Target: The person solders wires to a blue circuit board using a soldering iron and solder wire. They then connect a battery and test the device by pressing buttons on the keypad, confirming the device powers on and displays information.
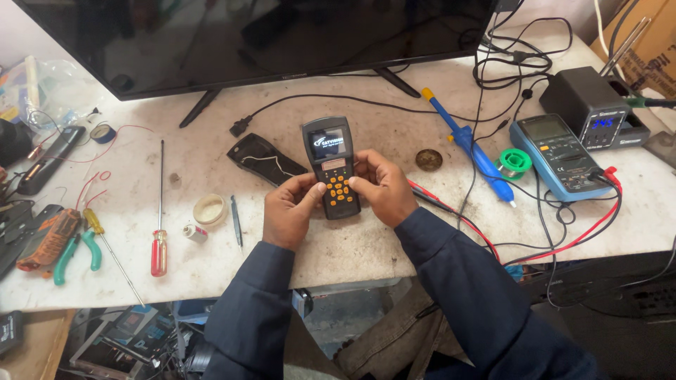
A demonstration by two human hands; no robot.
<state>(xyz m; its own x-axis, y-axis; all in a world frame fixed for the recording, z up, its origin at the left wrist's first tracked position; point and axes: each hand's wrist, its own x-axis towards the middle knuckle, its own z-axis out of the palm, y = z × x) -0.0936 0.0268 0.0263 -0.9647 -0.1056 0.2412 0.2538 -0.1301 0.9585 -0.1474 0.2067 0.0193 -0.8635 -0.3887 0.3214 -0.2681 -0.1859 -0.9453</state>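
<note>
Both hands close their grip on a grey handheld meter (332, 167) with orange keys, held just above the counter (366, 246): left hand (290, 209) and right hand (382, 186) thumbs on the keypad, a blue multimeter (560, 156) nearby.

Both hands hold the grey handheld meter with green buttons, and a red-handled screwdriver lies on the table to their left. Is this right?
Not quite. In the head view the handheld meter, held by the left hand and right hand, has orange buttons, not green. The red-handled screwdriver does lie to their left.
</note>
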